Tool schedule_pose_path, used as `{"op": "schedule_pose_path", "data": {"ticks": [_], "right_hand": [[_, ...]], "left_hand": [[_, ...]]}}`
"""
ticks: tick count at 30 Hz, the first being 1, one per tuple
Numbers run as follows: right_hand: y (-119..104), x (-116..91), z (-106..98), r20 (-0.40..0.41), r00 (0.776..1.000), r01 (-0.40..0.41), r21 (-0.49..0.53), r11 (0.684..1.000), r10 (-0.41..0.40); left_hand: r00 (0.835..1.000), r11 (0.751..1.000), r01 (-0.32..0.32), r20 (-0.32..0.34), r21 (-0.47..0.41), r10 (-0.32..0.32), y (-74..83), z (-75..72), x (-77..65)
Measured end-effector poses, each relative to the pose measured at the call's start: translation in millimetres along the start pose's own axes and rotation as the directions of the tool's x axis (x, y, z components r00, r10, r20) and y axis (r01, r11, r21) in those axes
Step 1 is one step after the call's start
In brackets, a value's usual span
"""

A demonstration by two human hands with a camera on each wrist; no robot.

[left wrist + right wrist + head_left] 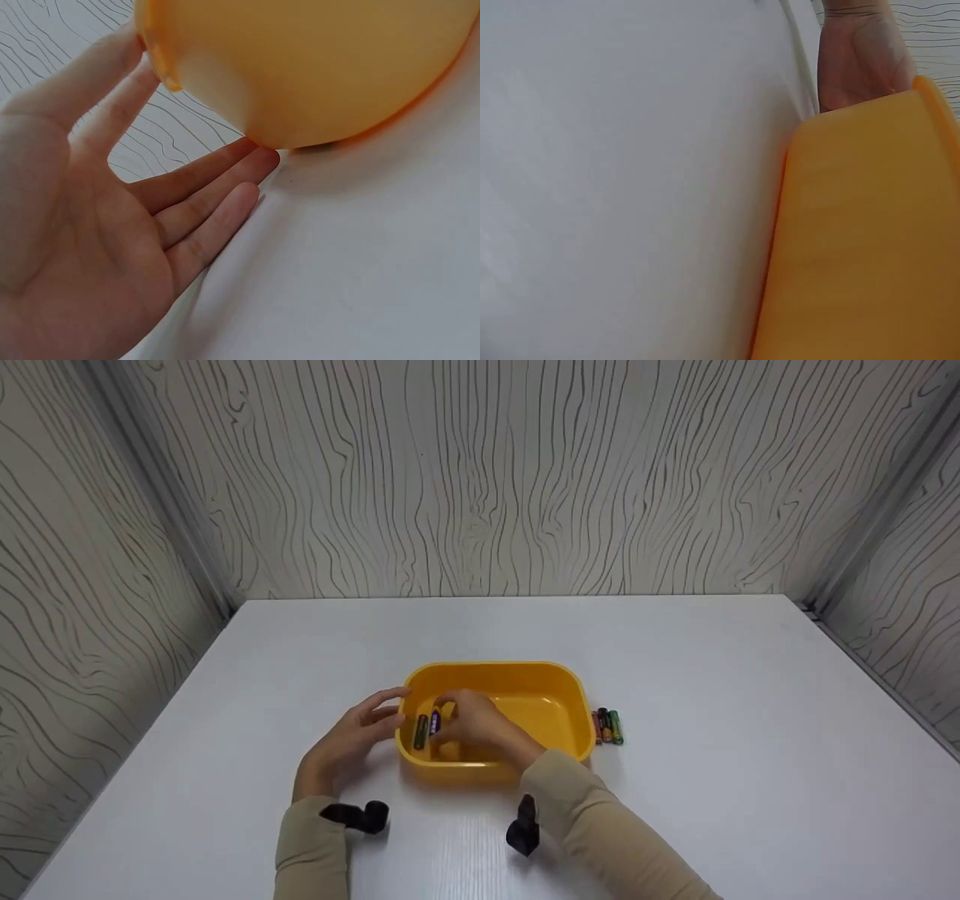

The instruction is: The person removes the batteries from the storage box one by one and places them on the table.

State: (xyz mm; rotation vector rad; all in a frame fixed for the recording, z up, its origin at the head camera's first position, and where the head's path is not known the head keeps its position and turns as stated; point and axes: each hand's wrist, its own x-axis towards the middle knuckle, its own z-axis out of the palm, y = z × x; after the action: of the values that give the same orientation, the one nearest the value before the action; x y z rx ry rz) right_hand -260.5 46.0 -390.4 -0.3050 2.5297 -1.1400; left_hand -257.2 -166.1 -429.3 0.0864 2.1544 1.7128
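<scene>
A yellow plastic tub (487,771) stands on the table. Inside at its left end lies a dark green battery (421,732), with a purple-and-yellow battery (435,721) beside it. My right hand (476,721) reaches over the near rim and holds the purple battery between thumb and forefinger, set near its two ends. At the tub's left side, my left hand (360,735) touches the rim with spread, mostly straight fingers. The left wrist view shows the left palm (90,247) facing the tub wall, lower fingertips near its base. The right hand is hidden in the right wrist view.
Several batteries (609,727), red, black and green, lie side by side against the tub's right outer wall. Patterned panels (480,480) enclose the white table (750,750) at the back and sides. A black wrist camera (523,832) hangs from each sleeve.
</scene>
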Motion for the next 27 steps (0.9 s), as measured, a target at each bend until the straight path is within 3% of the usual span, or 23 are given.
{"op": "schedule_pose_path", "data": {"ticks": [10,14,21,27], "right_hand": [[-3.5,-5.2,-6.4,-0.003,0.999,0.046,-0.026,0.999,-0.046],[-1.8,-7.4,-8.5,0.000,0.998,0.068,-0.046,0.997,-0.068],[2.7,-11.6,-14.5,-0.003,0.995,0.102,-0.065,0.993,-0.102],[5.5,-15.0,-21.0,-0.008,0.995,0.103,-0.079,0.992,-0.104]], "left_hand": [[0.999,0.999,-0.039,0.007,0.036,0.039,-2.3,-2.4,0.8],[1.000,0.999,-0.022,-0.004,0.040,0.022,-2.3,-1.8,0.7],[0.993,0.991,-0.115,0.045,0.069,0.112,-2.2,-1.7,1.2],[0.996,0.994,-0.088,0.033,0.060,0.087,-0.9,-1.7,2.0]]}}
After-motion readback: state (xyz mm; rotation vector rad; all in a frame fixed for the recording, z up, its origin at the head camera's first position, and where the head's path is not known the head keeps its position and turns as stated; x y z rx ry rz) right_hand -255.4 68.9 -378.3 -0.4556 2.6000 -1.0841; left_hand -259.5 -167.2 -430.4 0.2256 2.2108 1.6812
